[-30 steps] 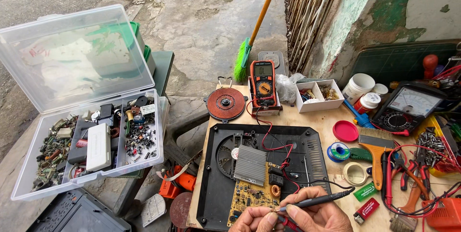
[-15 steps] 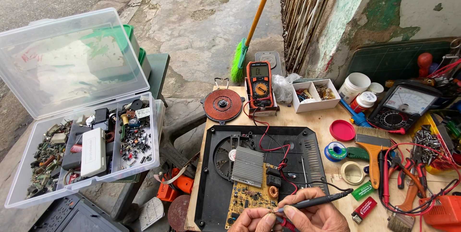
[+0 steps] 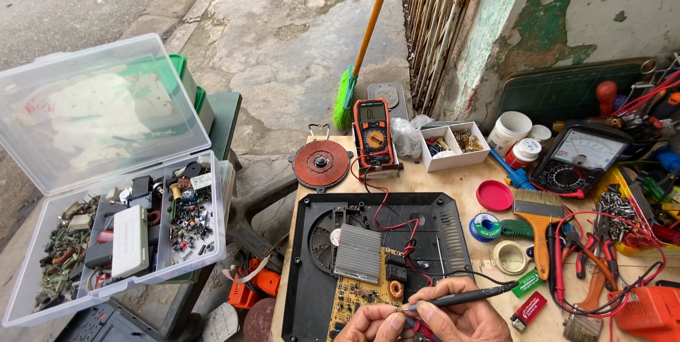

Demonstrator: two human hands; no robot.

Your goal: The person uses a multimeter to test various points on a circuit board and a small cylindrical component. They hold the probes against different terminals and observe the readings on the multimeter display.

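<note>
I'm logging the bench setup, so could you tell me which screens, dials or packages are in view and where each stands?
Digital multimeter: far table edge, upright, orange-and-black, grey lit screen.
Analog meter: right rear, black case, white dial face.
White jars: left of that meter, round, one red-banded.
Small red packet: near edge, right of the right hand, flat rectangle.

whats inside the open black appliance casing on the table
Inside the black casing sit a grey finned heatsink, a yellow circuit board, a fan and red leads. Both hands, right hand with a black probe, cover the board's lower edge.
</note>
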